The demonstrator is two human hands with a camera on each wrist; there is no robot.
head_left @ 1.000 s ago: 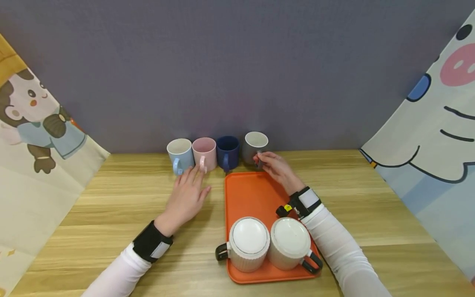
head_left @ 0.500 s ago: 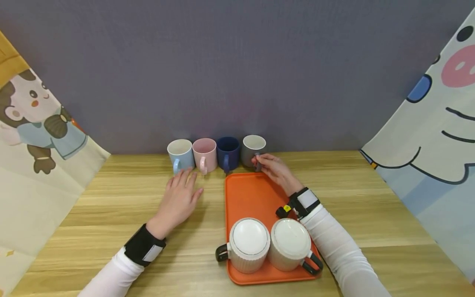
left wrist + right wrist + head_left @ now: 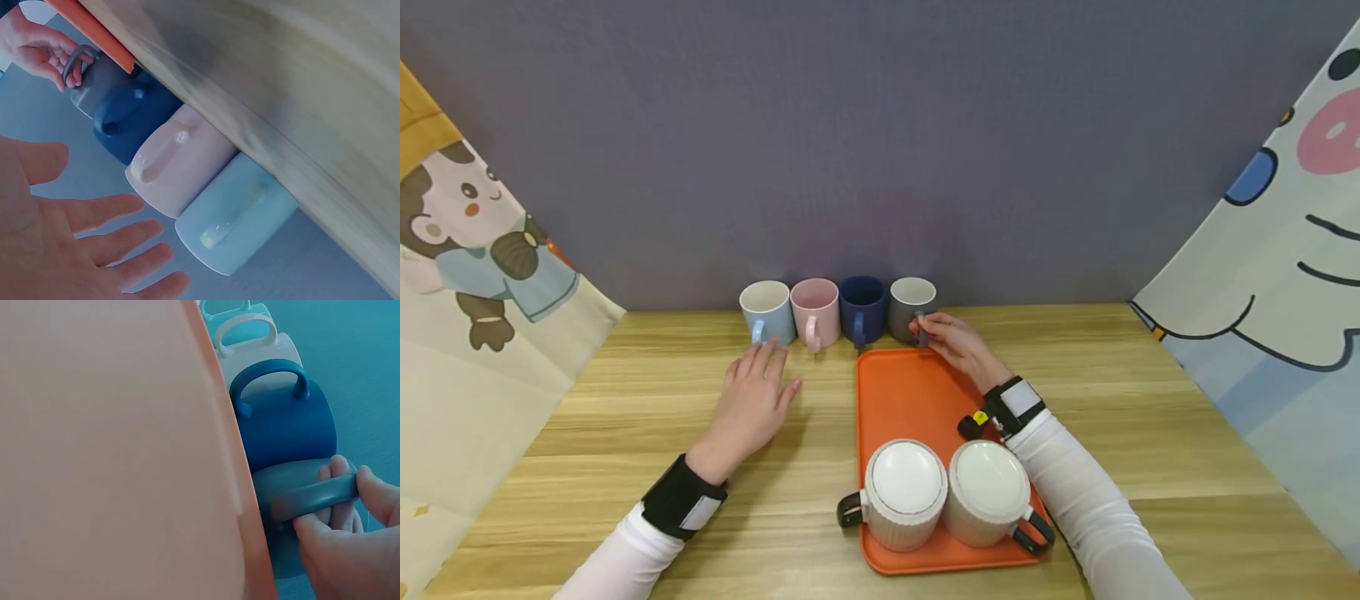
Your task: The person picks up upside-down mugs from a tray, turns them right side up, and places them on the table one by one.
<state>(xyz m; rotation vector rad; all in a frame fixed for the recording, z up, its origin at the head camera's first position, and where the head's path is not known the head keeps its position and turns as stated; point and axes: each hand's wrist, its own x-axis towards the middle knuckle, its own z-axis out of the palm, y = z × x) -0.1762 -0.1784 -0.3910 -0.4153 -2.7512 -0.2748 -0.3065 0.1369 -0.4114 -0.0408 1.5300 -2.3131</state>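
Observation:
A row of upright mugs lines the back of the table: a light blue mug [image 3: 769, 315], a pink mug [image 3: 817, 315], a navy mug [image 3: 863, 312] and a grey mug [image 3: 910, 313] with a white inside. My right hand [image 3: 958, 346] grips the grey mug's handle [image 3: 319, 499], fingers through the loop and thumb on top. The grey mug stands beside the navy one. My left hand [image 3: 747, 408] is near the light blue mug's handle, fingers spread and holding nothing; the left wrist view shows its fingertips apart from the mugs.
An orange tray [image 3: 895, 392] lies in front of the navy and grey mugs. On its near end stand two upside-down ribbed mugs, a left one [image 3: 904, 496] and a right one [image 3: 988, 492], with black handles sticking out. A grey wall [image 3: 880, 150] rises behind the row.
My right hand has brought the grey mug slightly left and down, closer to the navy mug. My left hand has drawn back from the pink mug, toward the left and the front.

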